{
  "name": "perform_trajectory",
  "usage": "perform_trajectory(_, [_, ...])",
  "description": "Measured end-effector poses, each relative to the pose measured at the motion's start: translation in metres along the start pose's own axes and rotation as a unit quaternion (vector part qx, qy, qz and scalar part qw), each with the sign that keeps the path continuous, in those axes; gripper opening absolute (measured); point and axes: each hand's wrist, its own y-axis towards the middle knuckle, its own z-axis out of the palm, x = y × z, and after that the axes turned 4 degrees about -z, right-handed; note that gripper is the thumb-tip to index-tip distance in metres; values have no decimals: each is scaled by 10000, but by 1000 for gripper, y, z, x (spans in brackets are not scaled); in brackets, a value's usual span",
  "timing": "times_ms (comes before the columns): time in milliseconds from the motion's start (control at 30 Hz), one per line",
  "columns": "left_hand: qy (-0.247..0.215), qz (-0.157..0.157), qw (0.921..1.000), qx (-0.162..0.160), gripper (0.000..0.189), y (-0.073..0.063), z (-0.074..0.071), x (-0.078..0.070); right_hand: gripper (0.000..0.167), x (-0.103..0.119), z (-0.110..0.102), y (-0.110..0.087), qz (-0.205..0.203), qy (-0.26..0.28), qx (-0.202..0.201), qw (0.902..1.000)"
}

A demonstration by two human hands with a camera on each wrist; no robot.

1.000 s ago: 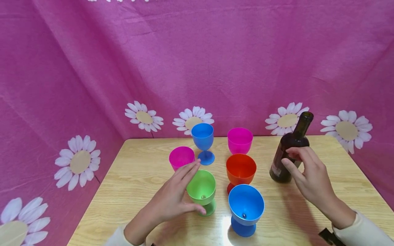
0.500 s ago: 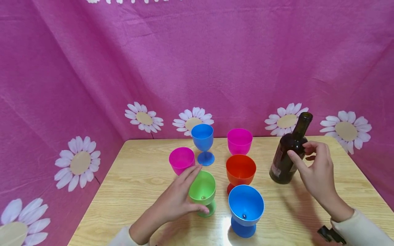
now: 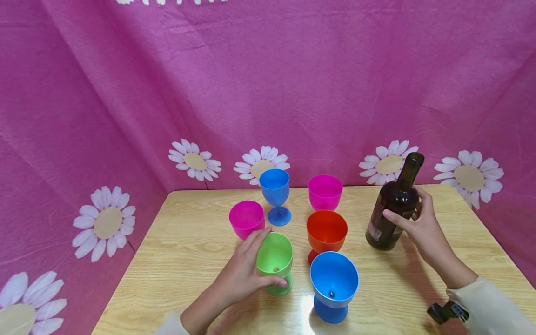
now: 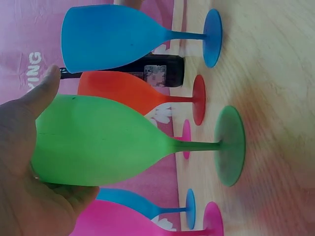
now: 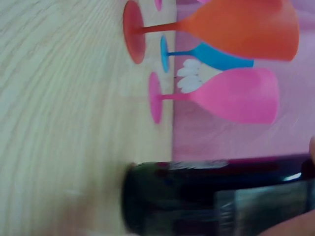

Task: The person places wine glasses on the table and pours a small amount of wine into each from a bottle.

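Note:
My left hand holds the bowl of a green plastic goblet, thumb on one side and fingers on the other. Its foot still stands on the table. At the right, my right hand grips a dark glass wine bottle around its upper body. The thumb lies on the near side, while the other fingers are partly hidden behind the glass. The bottle stands upright with a label on it. A blue goblet and an orange-red goblet stand between the two hands.
Beyond the green goblet are a pink goblet and another blue goblet. A second pink goblet stands behind the orange-red one. The wooden table ends at a magenta cloth printed with white daisies.
My right hand has moved round to the bottle's right side and taken hold of it. The left hand has shifted slightly right and closed in around the green goblet.

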Motion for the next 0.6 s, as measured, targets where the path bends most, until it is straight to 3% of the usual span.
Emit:
perform_trajectory(167, [-183, -143, 9997, -11, 110, 0, 2, 1, 86, -21, 0, 7, -154, 713, 257, 9970])
perform_trajectory(367, [-406, -209, 9989, -56, 110, -2, 5, 2, 95, -37, 4, 12, -449, 696, 354, 9959])
perform_trajectory(600, [-527, -134, 9985, -84, 108, -1, 6, 5, 98, -40, 8, 13, -688, 358, 114, 9969])
